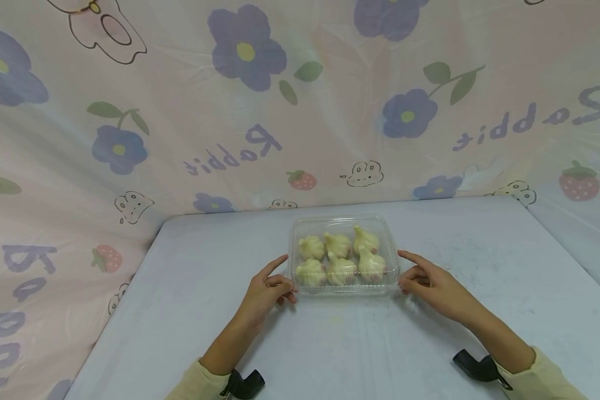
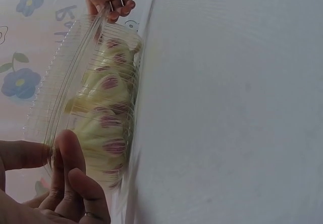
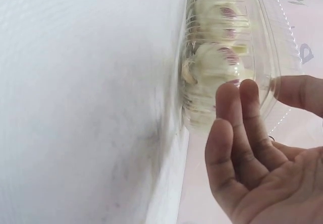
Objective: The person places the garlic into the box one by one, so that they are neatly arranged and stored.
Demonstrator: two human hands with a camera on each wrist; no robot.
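Observation:
A clear plastic clamshell box (image 1: pixel 347 290) stands on the white table with its lid over the top. Inside it sit several pale garlic bulbs (image 1: pixel 342 270) in two rows, with purplish patches at their bases in both wrist views. At the box's left side, my left hand (image 1: pixel 265 293) pinches the rim (image 2: pixel 51 148) between thumb and fingers. My right hand (image 1: pixel 432 287) pinches the rim at the opposite side, its other fingers (image 3: pixel 230 103) bent against or close to the wall. Whether the lid's edge is fully pressed down cannot be made out.
The white tabletop (image 1: pixel 190 311) extends around the box. Behind and to the left hangs a pink cloth (image 1: pixel 330 111) printed with flowers and rabbits, close to the table's back edge. A black wrist device (image 1: pixel 477 366) is fixed at each sleeve.

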